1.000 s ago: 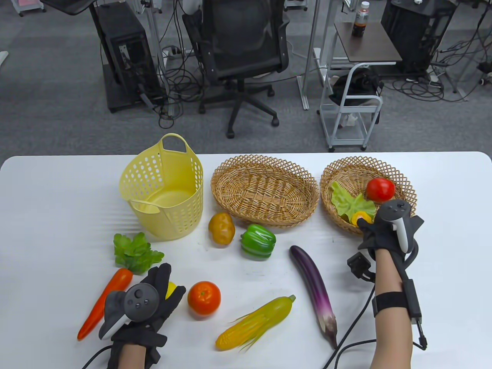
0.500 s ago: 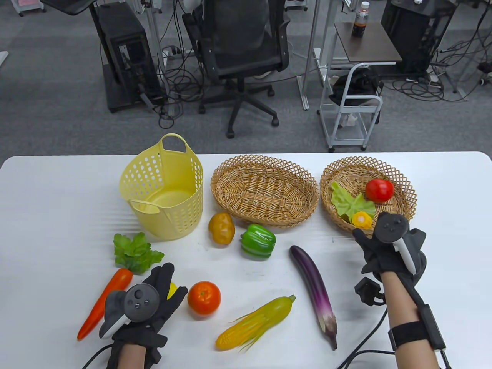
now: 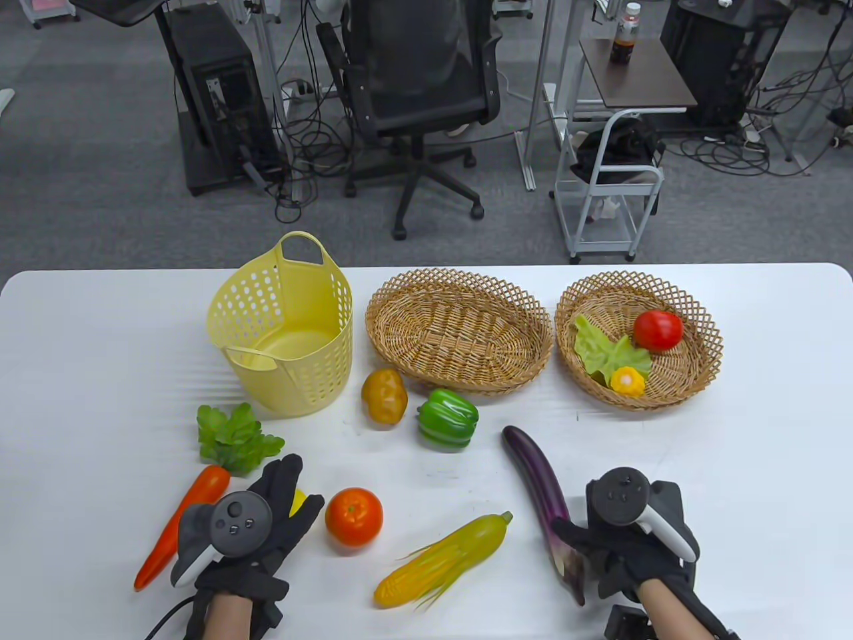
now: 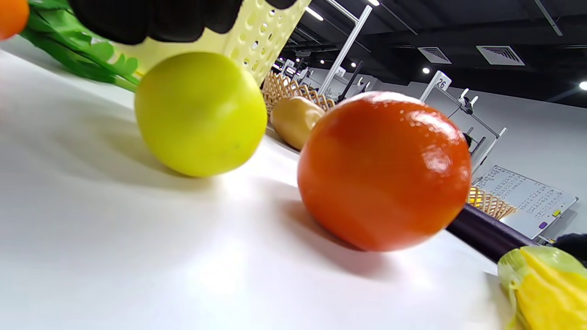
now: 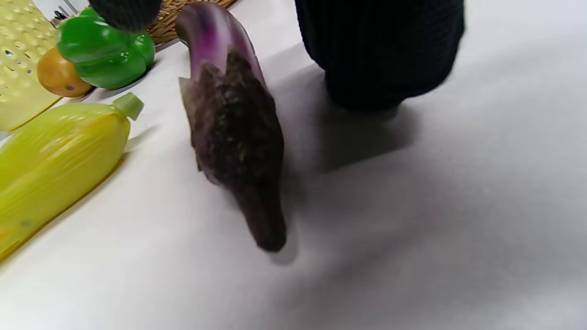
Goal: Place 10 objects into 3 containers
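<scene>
My right hand [image 3: 580,547] is low over the stem end of the purple eggplant [image 3: 540,480], with fingers [image 5: 380,50] spread on either side of it [image 5: 229,114]; no firm grip shows. My left hand [image 3: 283,493] rests open over a yellow lemon [image 3: 297,503], fingers just above it [image 4: 199,112]. An orange [image 3: 354,517], a corn cob [image 3: 446,560], a carrot [image 3: 183,523], lettuce [image 3: 233,437], a potato [image 3: 384,395] and a green pepper [image 3: 448,419] lie on the table. The right wicker basket [image 3: 700,373] holds a tomato [image 3: 658,330], a lettuce leaf [image 3: 600,347] and a small yellow vegetable [image 3: 628,381].
A yellow plastic basket [image 3: 320,373] stands at the back left and an oval wicker basket [image 3: 460,333] at the back middle, both with nothing in them. The corn [image 5: 55,142] lies just left of the eggplant's stem. Beyond the table are a chair and carts.
My right hand left the right wicker basket, where the small yellow vegetable now lies, and moved back and left to the eggplant's stem end. The left hand stayed over the lemon.
</scene>
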{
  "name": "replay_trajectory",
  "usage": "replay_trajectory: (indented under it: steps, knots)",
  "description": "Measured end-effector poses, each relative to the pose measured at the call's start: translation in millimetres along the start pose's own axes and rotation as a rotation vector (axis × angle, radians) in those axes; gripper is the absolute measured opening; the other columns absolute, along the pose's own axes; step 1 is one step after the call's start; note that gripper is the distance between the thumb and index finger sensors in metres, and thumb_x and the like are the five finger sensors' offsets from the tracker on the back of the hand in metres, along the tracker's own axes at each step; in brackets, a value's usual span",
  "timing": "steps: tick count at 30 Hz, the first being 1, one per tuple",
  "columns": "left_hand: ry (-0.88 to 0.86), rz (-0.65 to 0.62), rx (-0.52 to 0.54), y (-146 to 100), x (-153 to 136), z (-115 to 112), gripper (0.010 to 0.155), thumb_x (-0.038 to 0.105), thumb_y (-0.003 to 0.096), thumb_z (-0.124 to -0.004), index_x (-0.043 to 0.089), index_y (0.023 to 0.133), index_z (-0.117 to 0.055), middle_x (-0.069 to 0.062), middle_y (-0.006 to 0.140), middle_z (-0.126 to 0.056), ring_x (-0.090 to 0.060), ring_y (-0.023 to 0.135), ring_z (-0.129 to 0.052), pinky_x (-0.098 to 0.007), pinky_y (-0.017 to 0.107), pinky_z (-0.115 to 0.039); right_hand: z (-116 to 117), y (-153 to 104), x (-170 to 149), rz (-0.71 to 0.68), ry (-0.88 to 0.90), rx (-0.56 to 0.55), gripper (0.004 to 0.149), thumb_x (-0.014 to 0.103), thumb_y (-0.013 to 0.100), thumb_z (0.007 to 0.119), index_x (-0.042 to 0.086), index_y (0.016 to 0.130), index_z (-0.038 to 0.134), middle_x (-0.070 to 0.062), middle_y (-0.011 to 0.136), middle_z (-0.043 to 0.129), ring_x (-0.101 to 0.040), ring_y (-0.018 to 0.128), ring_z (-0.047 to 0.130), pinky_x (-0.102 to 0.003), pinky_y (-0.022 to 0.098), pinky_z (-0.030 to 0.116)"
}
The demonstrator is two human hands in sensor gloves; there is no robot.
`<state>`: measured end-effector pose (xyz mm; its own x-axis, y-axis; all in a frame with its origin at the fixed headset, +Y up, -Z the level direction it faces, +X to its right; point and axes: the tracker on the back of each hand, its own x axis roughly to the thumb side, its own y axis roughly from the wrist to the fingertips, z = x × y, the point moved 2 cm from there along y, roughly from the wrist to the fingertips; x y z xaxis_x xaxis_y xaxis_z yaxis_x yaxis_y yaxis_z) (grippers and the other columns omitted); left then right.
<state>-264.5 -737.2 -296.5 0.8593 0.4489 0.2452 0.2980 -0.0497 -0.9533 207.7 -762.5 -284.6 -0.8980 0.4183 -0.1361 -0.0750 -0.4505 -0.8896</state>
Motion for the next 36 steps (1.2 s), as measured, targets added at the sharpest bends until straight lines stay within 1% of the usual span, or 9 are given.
replay_trajectory:
  steps: [2, 5, 10, 15, 19, 22, 29, 32, 36]
  knots:
    - [0.000, 0.000, -0.003, 0.2, 0.2, -0.2, 0.077, 0.059, 0.0654, -0.046, 0.006, 0.119, -0.030, -0.034, 0.118, -0.040, -0.059, 0.105, -0.053, -0.069, 0.067, -0.060, 1.9, -4.9, 2.3, -0.001, -0.029, -0.020, 0.093, 0.060, 0.057, 0.061, -0.002, 0.110, 0.018, -0.034, 0.100, 0.064, -0.044, 0.067, 0.088, -0.040, 0.046, 0.084]
    - [-0.005, 0.000, -0.007, 0.6, 0.3, -0.6, 0.077, 0.059, 0.0654, -0.046, 0.006, 0.119, -0.030, -0.034, 0.118, -0.040, -0.059, 0.105, -0.053, -0.069, 0.067, -0.060, 9.5, -3.9, 5.6, 0.012, -0.073, 0.007, 0.098, 0.058, 0.053, 0.070, -0.002, 0.110, 0.019, -0.032, 0.100, 0.064, -0.042, 0.068, 0.088, -0.039, 0.047, 0.084]
    - [-0.005, -0.001, -0.018, 0.9, 1.5, -1.9, 0.077, 0.059, 0.0655, -0.046, 0.006, 0.120, -0.030, -0.034, 0.118, -0.040, -0.059, 0.105, -0.053, -0.069, 0.067, -0.060, 19.9, -3.6, 14.3, 0.036, -0.216, -0.020, 0.102, 0.058, 0.050, 0.074, -0.001, 0.111, 0.018, -0.029, 0.101, 0.061, -0.037, 0.068, 0.086, -0.036, 0.048, 0.084]
    - [-0.001, -0.002, -0.020, 1.3, 1.7, -2.2, 0.077, 0.059, 0.0655, -0.046, 0.006, 0.120, -0.030, -0.034, 0.118, -0.040, -0.059, 0.105, -0.053, -0.069, 0.067, -0.060, 25.3, -3.1, 23.1, 0.072, -0.311, -0.056, 0.099, 0.056, 0.051, 0.075, -0.001, 0.111, 0.022, -0.026, 0.098, 0.065, -0.034, 0.066, 0.089, -0.033, 0.046, 0.085]
    - [-0.003, -0.007, -0.017, 1.5, 2.2, -2.2, 0.077, 0.059, 0.0655, -0.046, 0.006, 0.120, -0.030, -0.034, 0.118, -0.040, -0.059, 0.105, -0.053, -0.069, 0.067, -0.060, 26.7, -3.3, 23.5, 0.069, -0.284, -0.057, 0.092, 0.052, 0.052, 0.076, -0.001, 0.110, 0.029, -0.020, 0.089, 0.074, -0.028, 0.060, 0.093, -0.027, 0.042, 0.088]
    - [-0.004, -0.008, -0.018, 1.6, 2.0, -2.3, 0.077, 0.059, 0.0654, -0.046, 0.006, 0.120, -0.030, -0.034, 0.118, -0.040, -0.059, 0.105, -0.053, -0.069, 0.067, -0.060, 26.8, -3.0, 23.1, 0.072, -0.275, -0.063, 0.088, 0.049, 0.052, 0.077, -0.001, 0.110, 0.034, -0.020, 0.087, 0.076, -0.027, 0.060, 0.093, -0.027, 0.041, 0.089]
    - [-0.008, -0.012, -0.005, 0.8, 1.9, -0.5, 0.077, 0.059, 0.0655, -0.046, 0.006, 0.120, -0.030, -0.034, 0.118, -0.040, -0.059, 0.105, -0.052, -0.069, 0.067, -0.060, 21.5, -3.5, 15.4, 0.067, -0.199, -0.065, 0.084, 0.046, 0.053, 0.077, 0.000, 0.109, 0.036, -0.020, 0.089, 0.076, -0.028, 0.061, 0.093, -0.028, 0.042, 0.089]
    - [-0.007, -0.013, 0.008, -0.8, 2.5, 1.5, 0.077, 0.059, 0.0656, -0.046, 0.006, 0.119, -0.031, -0.034, 0.118, -0.040, -0.059, 0.105, -0.053, -0.069, 0.067, -0.060, 12.4, -11.6, 9.3, 0.094, -0.219, -0.157, 0.082, 0.044, 0.053, 0.079, 0.004, 0.110, 0.036, -0.020, 0.091, 0.074, -0.031, 0.064, 0.091, -0.032, 0.045, 0.086]
    - [-0.009, -0.016, 0.010, -0.7, 2.2, 1.7, 0.077, 0.059, 0.0655, -0.046, 0.006, 0.119, -0.031, -0.034, 0.118, -0.040, -0.059, 0.105, -0.053, -0.069, 0.067, -0.060, -6.9, -30.3, 2.1, 0.075, -0.245, -0.236, 0.080, 0.043, 0.052, 0.080, 0.005, 0.110, 0.039, -0.020, 0.090, 0.076, -0.031, 0.061, 0.092, -0.032, 0.043, 0.087]
